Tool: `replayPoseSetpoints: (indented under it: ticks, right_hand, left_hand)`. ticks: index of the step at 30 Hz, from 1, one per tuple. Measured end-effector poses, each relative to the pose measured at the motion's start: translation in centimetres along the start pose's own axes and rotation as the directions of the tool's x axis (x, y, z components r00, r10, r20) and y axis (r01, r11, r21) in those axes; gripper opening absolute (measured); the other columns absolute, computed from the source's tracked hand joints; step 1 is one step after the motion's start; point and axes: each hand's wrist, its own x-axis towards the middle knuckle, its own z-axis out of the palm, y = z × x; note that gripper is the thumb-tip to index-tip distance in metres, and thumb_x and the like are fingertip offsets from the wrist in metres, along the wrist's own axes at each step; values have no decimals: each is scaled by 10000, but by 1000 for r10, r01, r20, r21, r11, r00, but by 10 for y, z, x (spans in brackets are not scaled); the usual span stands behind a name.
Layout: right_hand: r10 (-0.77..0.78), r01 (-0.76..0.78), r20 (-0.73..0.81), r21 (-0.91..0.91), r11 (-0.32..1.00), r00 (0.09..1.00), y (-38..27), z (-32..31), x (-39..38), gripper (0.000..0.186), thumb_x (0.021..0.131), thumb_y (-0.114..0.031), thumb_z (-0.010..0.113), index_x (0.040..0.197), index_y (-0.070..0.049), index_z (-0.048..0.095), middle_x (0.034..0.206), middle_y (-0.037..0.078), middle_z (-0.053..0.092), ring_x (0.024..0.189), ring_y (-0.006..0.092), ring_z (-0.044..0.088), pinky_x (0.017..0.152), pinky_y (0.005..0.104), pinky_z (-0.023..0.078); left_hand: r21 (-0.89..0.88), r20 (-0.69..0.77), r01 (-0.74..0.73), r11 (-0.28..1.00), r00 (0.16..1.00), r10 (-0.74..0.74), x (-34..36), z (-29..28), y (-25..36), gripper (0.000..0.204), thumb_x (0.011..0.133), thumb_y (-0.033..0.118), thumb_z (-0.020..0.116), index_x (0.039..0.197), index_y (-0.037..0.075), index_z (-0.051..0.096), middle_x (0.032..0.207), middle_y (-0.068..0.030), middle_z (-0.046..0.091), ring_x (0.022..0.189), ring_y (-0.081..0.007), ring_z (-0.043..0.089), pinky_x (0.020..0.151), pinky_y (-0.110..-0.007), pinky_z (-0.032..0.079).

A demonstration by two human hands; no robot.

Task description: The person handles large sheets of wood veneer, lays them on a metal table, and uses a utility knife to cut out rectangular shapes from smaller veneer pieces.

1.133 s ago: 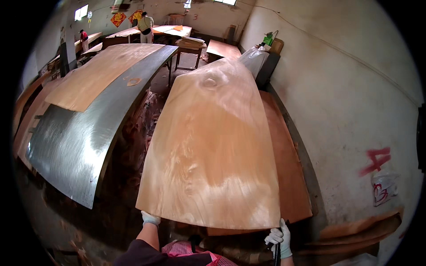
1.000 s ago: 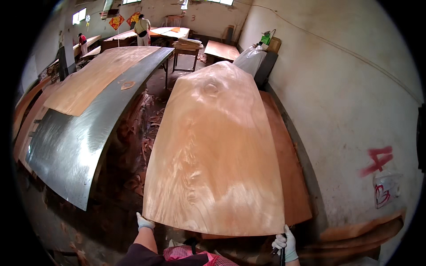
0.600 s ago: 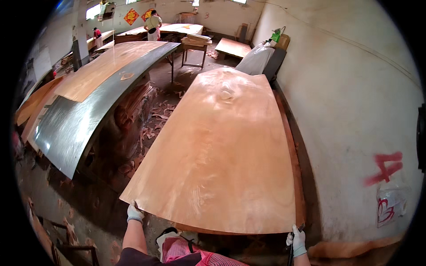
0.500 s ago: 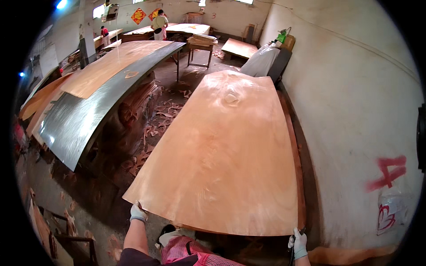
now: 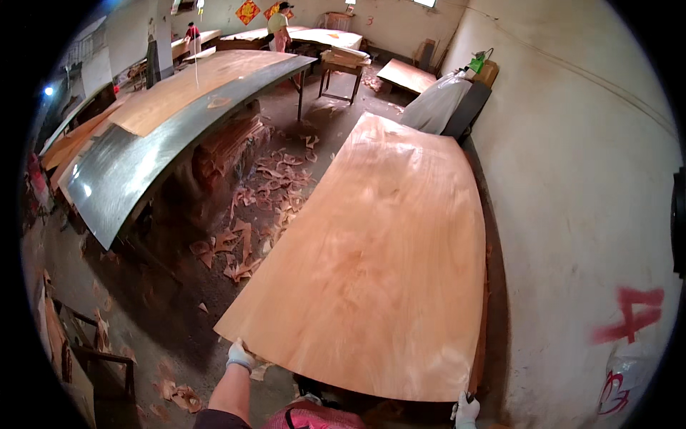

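A large thin, pale wooden veneer sheet (image 5: 357, 261) stretches away from me, rippled on its surface. My gloved left hand (image 5: 239, 355) grips its near left edge, fingers partly hidden by the sheet. My gloved right hand (image 5: 464, 409) is closed at the near right corner, along with a slim dark tool whose shape I cannot make out. A darker reddish sheet (image 5: 484, 322) shows in a narrow strip under the right edge.
A metal-topped table (image 5: 125, 184) with veneer (image 5: 164, 107) stands left; scraps (image 5: 243, 243) litter the floor (image 5: 143, 336) between. A wall (image 5: 572, 200) runs along the right. Two people (image 5: 279, 32) (image 5: 191, 36) are at far tables. A stool-like table (image 5: 341, 68) holds stacked sheets; a wrapped bundle (image 5: 436, 107) leans right.
The veneer sheet has shifted right, covering most of the reddish sheet beneath, with both my hands still on it. The view has moved, showing more scrap-strewn floor on the left.
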Motion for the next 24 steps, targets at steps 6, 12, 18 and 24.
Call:
replayPoseSetpoints:
  ticks: [6, 12, 18, 24]
  right_hand:
    - [28, -28, -31, -19, 999, 999, 28, 5, 54, 211, 955, -285, 586, 879, -96, 531, 481, 25, 451, 313, 149, 401, 295, 308, 342]
    - [-72, 74, 57, -43, 996, 996, 11, 41, 41, 263, 941, -336, 615, 837, -118, 513, 520, 18, 480, 342, 123, 409, 306, 274, 328]
    - [-27, 29, 21, -98, 995, 999, 59, 52, 49, 331, 979, -381, 534, 834, -86, 503, 545, 33, 502, 358, 125, 418, 321, 270, 335]
    - [81, -79, 22, -85, 993, 996, 111, 60, 47, 368, 1000, -413, 476, 865, -71, 490, 545, 53, 502, 374, 132, 434, 334, 273, 333]
  left_hand:
    - [10, 93, 93, 996, 991, -93, 3, 34, -56, 414, 1015, 312, 351, 1322, 66, 478, 1364, -134, 516, 1256, -363, 476, 1053, -565, 364]
    - [498, 344, -303, 812, 929, 136, 104, -60, -88, 380, 1013, 279, 406, 1324, 66, 454, 1339, -122, 521, 1215, -326, 500, 1033, -512, 418]
    - [33, -86, -80, 996, 993, 83, 117, -60, -128, 355, 1011, 251, 421, 1316, 75, 456, 1370, -122, 490, 1235, -323, 479, 1031, -495, 416]
    - [16, -62, -83, 996, 995, 84, 142, -104, -151, 347, 1008, 270, 430, 1306, 92, 455, 1302, -130, 519, 1181, -342, 518, 987, -554, 434]
